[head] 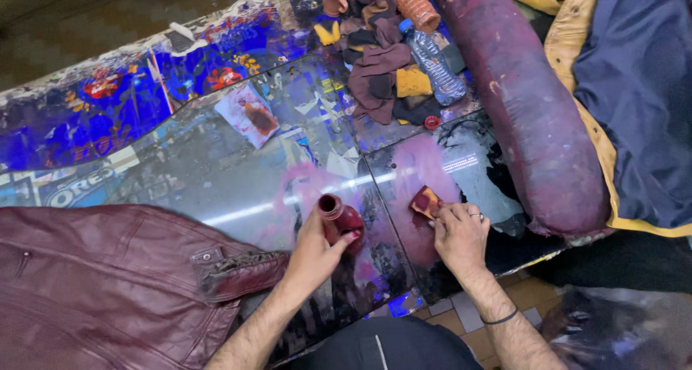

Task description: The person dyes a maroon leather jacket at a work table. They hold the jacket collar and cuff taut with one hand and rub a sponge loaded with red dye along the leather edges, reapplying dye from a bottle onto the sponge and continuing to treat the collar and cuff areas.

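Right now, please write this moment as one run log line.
left hand: grips dark red bottle | right hand: presses stained sponge on glass table | maroon leather jacket: left

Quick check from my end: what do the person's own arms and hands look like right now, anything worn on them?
Both forearms are bare, with no sleeves or gloves. The right hand wears a thin ring on one finger, and a thin dark band circles the right forearm above the wrist. The left hand shows no ring, watch or band, and one fingertip carries a dark red stain.
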`<state>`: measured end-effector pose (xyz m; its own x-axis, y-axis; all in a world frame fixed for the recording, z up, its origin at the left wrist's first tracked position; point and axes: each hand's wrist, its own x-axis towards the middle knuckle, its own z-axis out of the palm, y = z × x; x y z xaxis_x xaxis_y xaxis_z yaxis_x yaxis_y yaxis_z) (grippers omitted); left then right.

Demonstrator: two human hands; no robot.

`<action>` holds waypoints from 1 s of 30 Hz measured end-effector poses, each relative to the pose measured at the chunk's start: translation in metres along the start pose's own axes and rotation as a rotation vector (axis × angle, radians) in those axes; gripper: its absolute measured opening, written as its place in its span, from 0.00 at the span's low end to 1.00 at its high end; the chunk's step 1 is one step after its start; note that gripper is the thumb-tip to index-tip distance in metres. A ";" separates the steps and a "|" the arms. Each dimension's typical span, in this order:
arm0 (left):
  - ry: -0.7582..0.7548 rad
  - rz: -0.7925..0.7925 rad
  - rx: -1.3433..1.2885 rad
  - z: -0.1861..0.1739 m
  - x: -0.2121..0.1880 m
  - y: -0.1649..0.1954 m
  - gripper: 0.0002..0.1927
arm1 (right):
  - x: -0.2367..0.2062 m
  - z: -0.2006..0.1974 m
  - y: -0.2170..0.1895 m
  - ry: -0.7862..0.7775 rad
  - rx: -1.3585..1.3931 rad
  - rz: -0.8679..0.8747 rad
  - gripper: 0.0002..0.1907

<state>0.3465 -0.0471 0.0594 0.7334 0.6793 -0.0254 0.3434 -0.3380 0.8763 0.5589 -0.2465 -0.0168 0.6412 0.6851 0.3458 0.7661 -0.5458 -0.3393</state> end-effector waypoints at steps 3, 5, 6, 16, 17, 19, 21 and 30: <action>-0.055 0.074 -0.086 0.003 0.005 0.006 0.32 | 0.000 0.001 0.000 0.004 -0.011 0.002 0.09; -0.028 0.061 -0.032 0.005 0.009 0.008 0.36 | 0.001 0.002 0.000 0.002 -0.014 0.001 0.10; -0.017 0.058 -0.072 0.006 0.012 0.008 0.35 | 0.001 0.003 0.000 0.004 -0.014 -0.002 0.10; -0.080 0.052 -0.217 0.006 0.029 0.005 0.34 | -0.001 0.004 0.001 -0.031 0.007 0.022 0.10; -0.094 0.027 -0.236 0.005 0.030 0.006 0.34 | -0.001 0.004 0.001 -0.036 0.006 0.023 0.10; -0.105 0.058 -0.167 0.002 0.029 0.006 0.34 | 0.000 0.003 0.000 -0.047 -0.003 0.026 0.10; -0.061 0.068 -0.158 -0.002 0.027 0.005 0.33 | 0.003 -0.001 -0.003 -0.071 -0.018 0.034 0.12; 0.291 0.017 -0.551 -0.038 -0.046 -0.004 0.33 | 0.023 -0.027 -0.075 0.216 0.275 -0.123 0.26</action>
<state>0.2892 -0.0523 0.0751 0.5199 0.8525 0.0546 -0.0769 -0.0170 0.9969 0.5178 -0.2025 0.0399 0.5623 0.6039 0.5649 0.8163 -0.2960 -0.4961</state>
